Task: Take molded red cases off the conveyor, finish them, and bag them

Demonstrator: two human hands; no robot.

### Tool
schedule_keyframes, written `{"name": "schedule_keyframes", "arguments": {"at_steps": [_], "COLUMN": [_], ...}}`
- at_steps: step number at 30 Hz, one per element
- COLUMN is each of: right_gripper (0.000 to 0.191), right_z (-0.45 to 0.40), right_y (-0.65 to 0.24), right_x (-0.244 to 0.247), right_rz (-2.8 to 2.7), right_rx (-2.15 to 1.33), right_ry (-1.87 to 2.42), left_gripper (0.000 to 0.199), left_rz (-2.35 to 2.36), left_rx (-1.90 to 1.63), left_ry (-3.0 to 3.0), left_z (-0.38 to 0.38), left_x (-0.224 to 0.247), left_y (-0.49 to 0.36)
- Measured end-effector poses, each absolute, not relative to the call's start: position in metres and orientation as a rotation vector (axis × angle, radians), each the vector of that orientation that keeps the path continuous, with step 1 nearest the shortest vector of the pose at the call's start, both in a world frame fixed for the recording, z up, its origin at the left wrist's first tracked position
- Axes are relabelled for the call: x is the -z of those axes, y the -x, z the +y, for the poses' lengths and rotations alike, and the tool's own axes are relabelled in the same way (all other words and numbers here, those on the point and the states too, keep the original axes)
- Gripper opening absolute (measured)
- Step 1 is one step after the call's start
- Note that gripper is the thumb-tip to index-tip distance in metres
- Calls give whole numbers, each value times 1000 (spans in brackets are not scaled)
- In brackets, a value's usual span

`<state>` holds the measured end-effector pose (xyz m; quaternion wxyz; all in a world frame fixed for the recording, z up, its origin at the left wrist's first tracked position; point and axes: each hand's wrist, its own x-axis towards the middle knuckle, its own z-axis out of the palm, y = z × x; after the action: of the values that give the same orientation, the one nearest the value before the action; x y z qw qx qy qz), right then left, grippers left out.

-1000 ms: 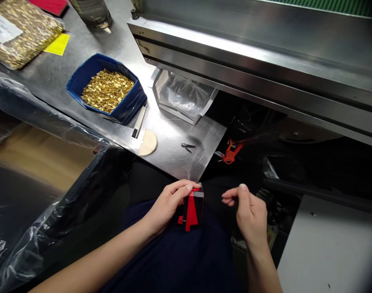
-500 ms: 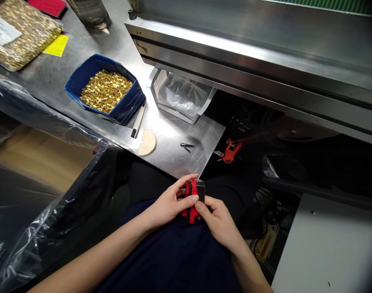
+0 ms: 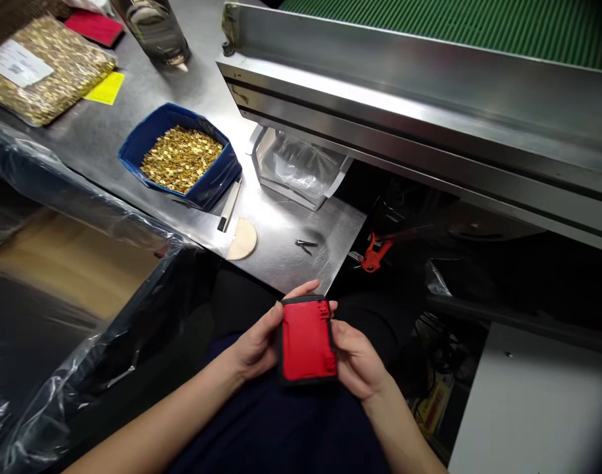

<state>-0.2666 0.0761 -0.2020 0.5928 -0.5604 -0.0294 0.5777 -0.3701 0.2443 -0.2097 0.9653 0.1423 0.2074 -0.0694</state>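
Two sides of our red-and-black block (image 3: 306,339), towards six o'clock, are gripped: our left hand (image 3: 258,342) curls half-closed around the nine-o'clock side, our right hand (image 3: 358,361) clasps the three-o'clock side.

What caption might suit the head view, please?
Left hand and right hand hold a red-and-black object near a metal table.

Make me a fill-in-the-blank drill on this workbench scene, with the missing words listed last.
The left hand and right hand hold a black-edged case whose broad face is ____.
The blue bin contains a heap of small parts coloured ____.
The label-like slip at the edge of the plastic bag is ____.
The ribbed belt is ____.

Missing words: red; gold; yellow; green.
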Motion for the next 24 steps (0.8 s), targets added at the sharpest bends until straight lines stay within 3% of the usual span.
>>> {"name": "schedule_keyframes", "arguments": {"at_steps": [3, 7, 9, 12, 15, 20, 24], "right_gripper": [59, 29, 22, 38, 38, 28, 44], "right_z": [97, 150, 190, 249, 280, 262, 243], "right_y": [258, 232, 223, 218, 217, 214, 209], "right_x": [196, 190, 195, 211, 228, 239, 240], "right_rz": [-485, -1117, -1338, -1812, -2142, -2164, -2139], "right_rx": [-1563, -1042, -790, -553, -489, -506, -528], "right_ry": [1611, 2243, 2222, 2084, 2014, 2073, 2084], "left_gripper": [57, 58, 62, 61, 54, 52, 52], "left_rz": [467, 689, 766, 802, 781, 760, 748], "left_rx": [32, -86, -80, -54, -47, -48, -40], "left_ry": [-129, -127, -157, -193, -225, -242, -251], "left_z": [258, 276, 279, 274, 267, 264, 265], "left_x": [212, 218, 220, 221, 223, 233, 243], "left_y": [383, 415, 427, 436, 438, 438, 434]}}
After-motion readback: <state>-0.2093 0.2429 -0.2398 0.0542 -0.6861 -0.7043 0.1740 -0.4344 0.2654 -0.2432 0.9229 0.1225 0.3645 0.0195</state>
